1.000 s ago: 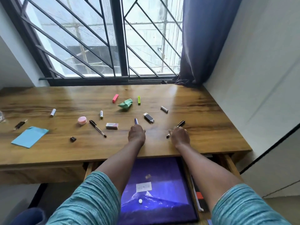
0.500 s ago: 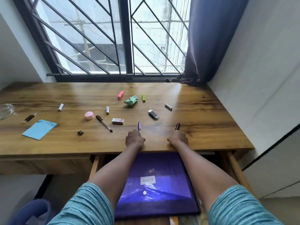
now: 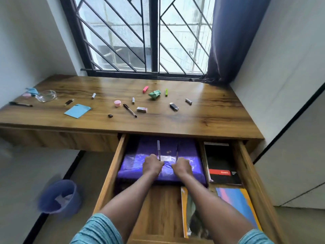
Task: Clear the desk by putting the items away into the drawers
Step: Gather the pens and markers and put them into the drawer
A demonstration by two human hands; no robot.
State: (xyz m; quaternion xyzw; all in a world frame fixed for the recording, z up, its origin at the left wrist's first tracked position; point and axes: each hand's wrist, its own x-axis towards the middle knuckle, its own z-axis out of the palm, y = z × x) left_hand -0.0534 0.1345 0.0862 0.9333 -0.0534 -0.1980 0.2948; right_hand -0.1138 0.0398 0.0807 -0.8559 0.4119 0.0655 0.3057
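Both my fists are over the open wooden drawer [image 3: 112, 166], just above the purple plastic-wrapped flat pack [image 3: 186, 152] lying in it. My left hand [image 3: 152, 166] has its fingers curled tight round a slim purple-barrelled pen [image 3: 158, 148]; my right hand [image 3: 182, 167] is closed the same way on a thin dark pen [image 3: 177, 150]. Both pens stick up and away from me, tips toward the desk edge, not yet let go.

So progress is early, approx. two items nearly stowed. In the drawer w/ the purple pack: a black notebook with a red label [image 3: 221, 161] just right of it, plus a yellow-and-blue book [image 3: 241, 205] nearer me.

Still on the wooden desktop [image 3: 211, 117], all beyond the drawer: black lighter-shaped thing [image 3: 174, 106], small silver cylinder [image 3: 188, 101], green highlighter [image 3: 166, 92], crumpled green paper [image 3: 154, 94], pink highlighter [image 3: 145, 89], boxed eraser [image 3: 141, 109], black pen [image 3: 129, 110], round pink tub [image 3: 117, 103], two short silver tubes [image 3: 133, 100] [image 3: 93, 95], a tiny dark cap [image 3: 110, 115], blue sticky pad [image 3: 77, 111], a dark clip-like bit [image 3: 69, 102], glass dish [image 3: 46, 95], another black pen [image 3: 20, 104] far left, and pink/blue bits [image 3: 29, 92] in the far-left corner, too small to ID.

Most of the job is left, imo: drop these two, then many more trips.
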